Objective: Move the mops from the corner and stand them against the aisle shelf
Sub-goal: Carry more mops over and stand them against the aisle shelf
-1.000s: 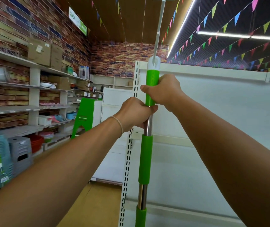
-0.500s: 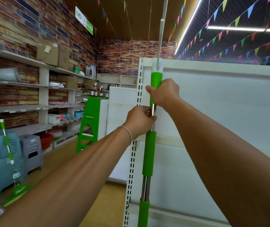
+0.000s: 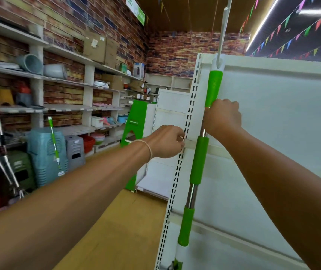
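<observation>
Standing nearly upright against the white aisle shelf [image 3: 272, 123], the mop [image 3: 198, 158] shows a steel pole with three green sleeves, a white collar above the top sleeve and a thin white rod rising past the shelf's top edge. Its lower end drops out of view at the shelf's foot. The pole lies just beside the shelf's slotted upright [image 3: 177, 172], on its right. The right hand [image 3: 223, 118] grips the pole, fingers curled round it just below the top green sleeve. The left hand [image 3: 166, 141] is off the pole, left of the upright, fingers loosely curled; it seems to hold nothing, though blur hides the fingertips. Well left of the shelf, a second green mop [image 3: 54, 145] leans against stacked blue stools [image 3: 39, 158], and more poles [image 3: 2, 152] stand further left, blurred.
</observation>
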A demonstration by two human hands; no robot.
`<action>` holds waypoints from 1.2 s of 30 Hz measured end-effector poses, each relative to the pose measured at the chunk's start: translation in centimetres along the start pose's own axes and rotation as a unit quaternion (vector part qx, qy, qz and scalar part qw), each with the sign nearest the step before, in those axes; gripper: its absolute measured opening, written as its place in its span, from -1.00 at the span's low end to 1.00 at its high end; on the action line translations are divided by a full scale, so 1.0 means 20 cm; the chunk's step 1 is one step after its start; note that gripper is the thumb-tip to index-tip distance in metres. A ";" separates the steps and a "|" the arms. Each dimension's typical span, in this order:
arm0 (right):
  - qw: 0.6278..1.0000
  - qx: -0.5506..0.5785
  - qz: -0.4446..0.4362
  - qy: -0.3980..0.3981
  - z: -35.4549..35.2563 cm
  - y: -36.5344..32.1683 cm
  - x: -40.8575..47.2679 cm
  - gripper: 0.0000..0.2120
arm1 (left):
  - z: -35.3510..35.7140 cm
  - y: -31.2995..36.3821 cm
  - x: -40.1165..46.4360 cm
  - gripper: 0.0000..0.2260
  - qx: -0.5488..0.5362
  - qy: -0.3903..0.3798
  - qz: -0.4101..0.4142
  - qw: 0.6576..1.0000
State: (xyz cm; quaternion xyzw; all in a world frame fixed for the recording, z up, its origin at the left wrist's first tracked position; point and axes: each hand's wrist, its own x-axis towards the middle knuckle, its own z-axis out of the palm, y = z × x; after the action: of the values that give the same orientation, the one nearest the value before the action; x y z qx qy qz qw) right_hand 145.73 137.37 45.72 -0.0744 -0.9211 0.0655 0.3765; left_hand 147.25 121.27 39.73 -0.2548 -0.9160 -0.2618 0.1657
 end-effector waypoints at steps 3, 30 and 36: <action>0.986 -0.137 -0.089 0.036 0.07 -0.01 -0.19 -0.49 | -0.03 -0.09 -0.13 -0.57 0.065 -0.037 -0.030 0.997; 0.924 0.056 -0.346 -0.157 0.63 -1.50 -0.98 -0.57 | -0.59 -1.39 -1.17 -0.37 0.219 -0.127 -0.242 0.937; 0.913 0.099 -0.369 -0.142 0.67 -1.88 -0.95 -0.57 | -0.85 -1.60 -1.27 -0.44 0.247 -0.099 -0.276 0.924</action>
State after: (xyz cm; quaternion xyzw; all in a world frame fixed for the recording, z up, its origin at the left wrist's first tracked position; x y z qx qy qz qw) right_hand 146.39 96.01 29.85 0.3183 -0.9157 0.0228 0.2443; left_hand 153.16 78.61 29.68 0.0323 -0.9974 -0.0356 0.0530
